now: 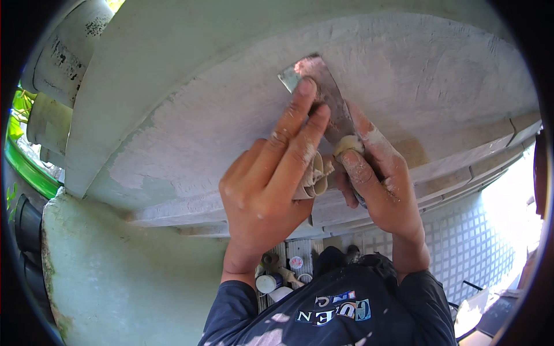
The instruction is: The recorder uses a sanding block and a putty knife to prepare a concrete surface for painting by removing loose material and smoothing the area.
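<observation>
My right hand (382, 187) grips the handle end of a putty knife (330, 106), its thumb pressed near where the blade begins. The flat metal blade points up and away. Two fingertips of my left hand (259, 181) lie against the blade. A folded, curled beige sheet (316, 180), perhaps sandpaper, is tucked in the same hand; the rest of it is hidden by the palm. Pale dust covers the fingers of both hands. Behind the blade stretches a curved wall surface (190, 124) smeared with whitish filler; whether the blade touches it I cannot tell.
Stepped ledges (490, 147) run along the wall's lower edge to the right. A pale green ledge (133, 271) lies at lower left, with dark pots (27, 225) beyond. Below are containers (266, 283) near my body and a patterned tiled floor (467, 230).
</observation>
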{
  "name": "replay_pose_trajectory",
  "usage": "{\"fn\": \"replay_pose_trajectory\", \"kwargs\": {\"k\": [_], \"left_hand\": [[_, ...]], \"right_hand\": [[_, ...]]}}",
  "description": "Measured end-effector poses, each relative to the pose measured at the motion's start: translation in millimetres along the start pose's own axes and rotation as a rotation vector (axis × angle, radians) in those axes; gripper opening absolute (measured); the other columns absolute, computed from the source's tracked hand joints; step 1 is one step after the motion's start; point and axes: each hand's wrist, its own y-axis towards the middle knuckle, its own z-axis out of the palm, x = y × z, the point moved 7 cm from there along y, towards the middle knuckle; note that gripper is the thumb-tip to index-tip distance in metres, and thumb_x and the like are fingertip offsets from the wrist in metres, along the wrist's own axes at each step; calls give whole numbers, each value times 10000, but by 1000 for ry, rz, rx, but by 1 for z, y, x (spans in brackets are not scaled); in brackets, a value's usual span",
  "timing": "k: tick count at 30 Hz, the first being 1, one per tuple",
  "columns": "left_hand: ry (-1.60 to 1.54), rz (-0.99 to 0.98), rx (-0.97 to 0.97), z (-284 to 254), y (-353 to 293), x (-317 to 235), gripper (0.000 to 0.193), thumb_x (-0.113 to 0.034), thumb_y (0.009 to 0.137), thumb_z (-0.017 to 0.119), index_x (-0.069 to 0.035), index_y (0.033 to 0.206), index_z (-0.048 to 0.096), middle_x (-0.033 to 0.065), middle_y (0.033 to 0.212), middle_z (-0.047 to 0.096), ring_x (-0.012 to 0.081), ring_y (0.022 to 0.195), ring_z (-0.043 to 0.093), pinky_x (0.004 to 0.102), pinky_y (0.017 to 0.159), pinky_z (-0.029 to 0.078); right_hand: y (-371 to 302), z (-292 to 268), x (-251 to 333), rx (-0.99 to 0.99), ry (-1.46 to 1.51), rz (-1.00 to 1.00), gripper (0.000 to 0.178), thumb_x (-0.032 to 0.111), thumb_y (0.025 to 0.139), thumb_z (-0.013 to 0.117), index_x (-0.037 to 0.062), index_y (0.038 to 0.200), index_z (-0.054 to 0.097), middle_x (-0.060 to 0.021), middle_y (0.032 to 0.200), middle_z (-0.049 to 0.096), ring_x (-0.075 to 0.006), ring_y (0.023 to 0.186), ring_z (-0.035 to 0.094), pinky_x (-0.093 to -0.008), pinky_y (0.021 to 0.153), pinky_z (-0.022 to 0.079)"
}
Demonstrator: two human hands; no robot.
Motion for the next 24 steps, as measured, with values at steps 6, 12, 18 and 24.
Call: {"fn": "replay_pose_trajectory", "kwargs": {"k": [6, 12, 18, 24], "left_hand": [[-377, -54, 184, 13, -31, -7, 511, -45, 732, 791, -42, 1231, 685, 121, 1326, 655, 216, 780, 713, 284, 692, 563], [-1177, -545, 158, 45, -118, 0, 306, -206, 871, 740, 16, 1077, 695, 264, 1116, 698, 314, 945, 721, 410, 823, 585], [-1326, -654, 349, 97, -199, 1, 252, -161, 845, 762, 8, 877, 578, 207, 1386, 558, 284, 1183, 619, 386, 964, 516], [-1432, -552, 424, 90, -230, -10, 321, -330, 884, 713, -32, 876, 596, 159, 1205, 610, 242, 1101, 620, 358, 920, 490]], "right_hand": [[-33, -16, -14, -88, 58, 128, 404, 70, 998, 540, -13, 1392, 504, 1, 750, 569, -52, 638, 503, -217, 576, 413], [-88, -34, -51, -70, -247, 135, 339, 36, 963, 557, -21, 1294, 600, -22, 740, 568, -88, 634, 534, -248, 588, 433], [-128, -18, -69, -77, -692, 180, 368, 46, 926, 594, 61, 1288, 658, -150, 799, 620, -266, 657, 603, -326, 639, 475], [-136, 27, -85, 170, -924, 85, 494, 107, 794, 652, 174, 1283, 688, -87, 1007, 655, -304, 984, 604, -449, 960, 428]]}}
